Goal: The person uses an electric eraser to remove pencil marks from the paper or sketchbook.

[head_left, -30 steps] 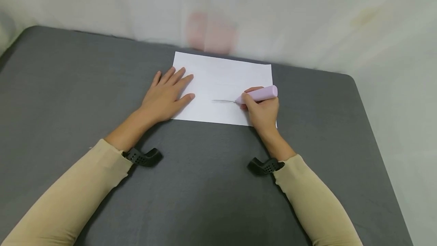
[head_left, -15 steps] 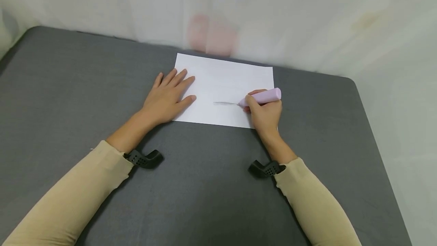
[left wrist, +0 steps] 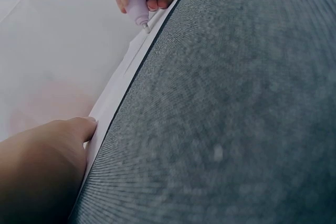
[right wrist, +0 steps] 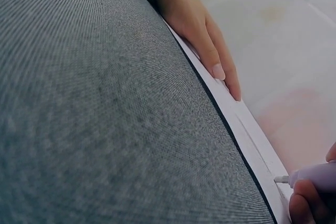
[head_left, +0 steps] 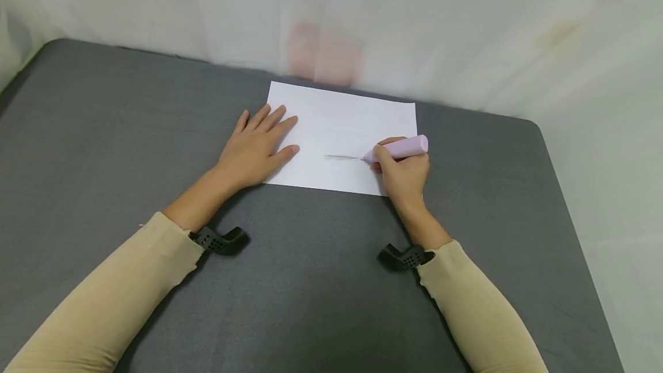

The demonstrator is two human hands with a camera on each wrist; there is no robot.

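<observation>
Nearest the person, the right hand (head_left: 404,174) is pinching a stubby lilac plastic pen (head_left: 399,148) between thumb and curled fingers, its long axis running left to right with the tip down on the white rectangular paper sheet (head_left: 342,125), at the right end of a short grey pencil-like line (head_left: 342,157). Further left, the left hand (head_left: 254,148) is resting flat with fingers straight and slightly spread on the sheet's left edge. Beyond the tip, bare paper is lying open toward the far edge of the dark grey fabric-covered table (head_left: 103,131).

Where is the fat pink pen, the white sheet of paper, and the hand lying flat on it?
fat pink pen (head_left: 401,147), head view, middle of its barrel
white sheet of paper (head_left: 342,117), head view, bare upper part
left hand (head_left: 254,148), head view, back of the hand lying flat
</observation>
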